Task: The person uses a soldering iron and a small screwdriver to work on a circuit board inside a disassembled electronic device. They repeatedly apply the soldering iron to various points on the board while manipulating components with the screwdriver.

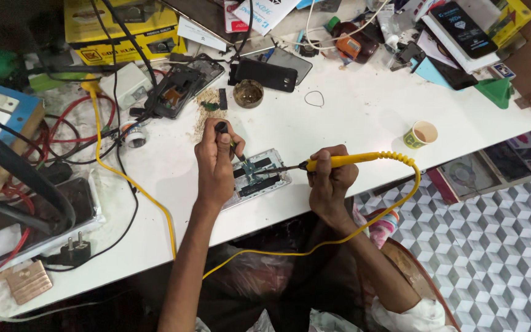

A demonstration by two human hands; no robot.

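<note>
On the white counter [364, 110], two hands work over an opened phone.
Near the counter's front edge lies the opened phone [258, 178]; the right hand [332, 178] is closed around a yellow soldering iron [345, 161], tip at the phone's middle, while the left hand [215, 161] pinches a dark-handled tool [224, 130] pointed there too. A paper cup [421, 134] stands well apart.

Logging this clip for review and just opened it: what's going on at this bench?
A person is soldering on an opened phone lying on a white table. The right hand holds a yellow soldering iron with its tip at the phone's middle. The left hand holds a thin black-handled tool pointed at the same spot. A paper cup, other phones and cables lie around.
</note>
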